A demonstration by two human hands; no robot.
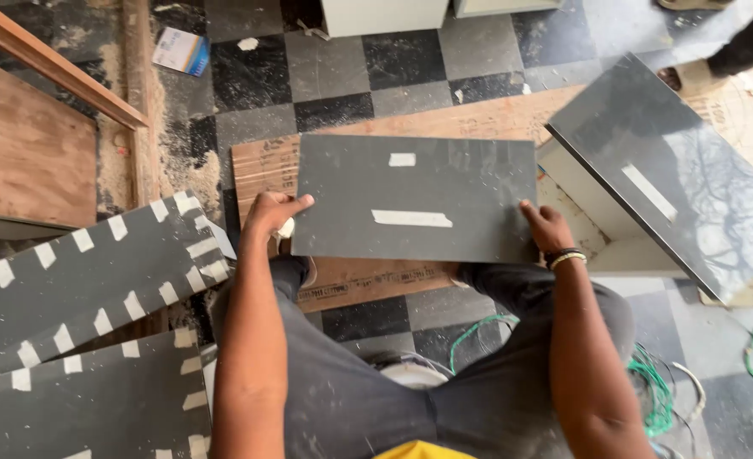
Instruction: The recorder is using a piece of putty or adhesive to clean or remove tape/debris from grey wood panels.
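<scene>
Hands grip a grey panel [415, 200] by its two short edges: the left hand [276, 212] clasps the left edge with the thumb lying over the top face, and the right hand [546, 225] presses flat on the lower right corner, a beaded band [566, 257] at its wrist. Two strips of pale tape [411, 218] sit on the panel's face. The panel lies level over a brown board [262, 166] that rests on the checkered floor [325, 64], just beyond the person's knees. Left of the panel lean two grey boards [79, 280] edged with many short tape tabs. Right of the panel stands a box [674, 170] with a glossy grey top, tilted, with one tape strip. Green wire [648, 382] trails on the floor below the panel's right end. Beyond the panel, top right, another person's foot [691, 76] shows.
</scene>
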